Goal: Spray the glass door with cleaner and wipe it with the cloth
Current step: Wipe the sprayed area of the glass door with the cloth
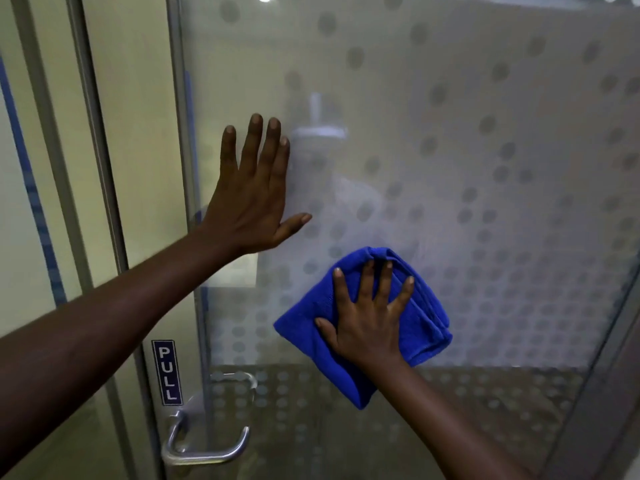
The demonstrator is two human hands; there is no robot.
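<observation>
The glass door (467,150) fills the view, frosted with rows of grey dots. My left hand (252,188) lies flat against the glass near its left edge, fingers spread and pointing up, holding nothing. Lower and to the right, my right hand (367,317) presses a folded blue cloth (426,320) flat against the glass with fingers spread over it. No spray bottle is in view.
A metal lever handle (204,448) sits at the door's lower left, under a dark "PULL" sign (167,372). The door's metal frame (104,168) and a cream wall panel run down the left side. Another frame edge slants down at the far right.
</observation>
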